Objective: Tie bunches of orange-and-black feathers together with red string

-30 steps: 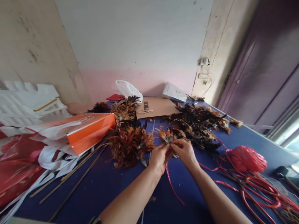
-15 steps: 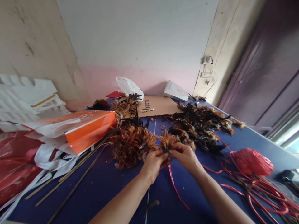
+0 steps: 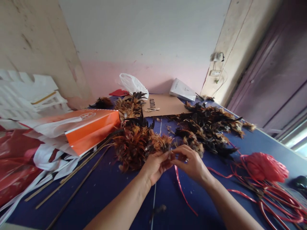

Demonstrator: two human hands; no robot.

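My left hand (image 3: 155, 165) grips a small bunch of brown-orange feathers (image 3: 160, 142) by its base, thumb on top. Close by on the right, my right hand (image 3: 190, 163) has its fingers curled in at that base; whatever they pinch is too small to make out. A strip of red plastic ribbon (image 3: 178, 183) hangs down between my hands onto the blue table (image 3: 120, 201). Beside my left hand lies a thick pile of reddish-brown feathers (image 3: 131, 145). Dark feather bunches (image 3: 206, 127) spread out beyond my right hand.
An orange paper bag (image 3: 92, 132) and thin sticks (image 3: 72, 179) lie on the left. On the right are a red plastic bundle (image 3: 266, 166) and red-handled scissors (image 3: 262, 199). Flat cardboard (image 3: 165, 105), a white plastic bag (image 3: 134, 86) and a white box (image 3: 182, 90) sit at the back.
The feather bunch has moved slightly left with my left hand, against the reddish pile. My right hand's fingers have pulled back a little from the bunch. The view has shifted slightly.
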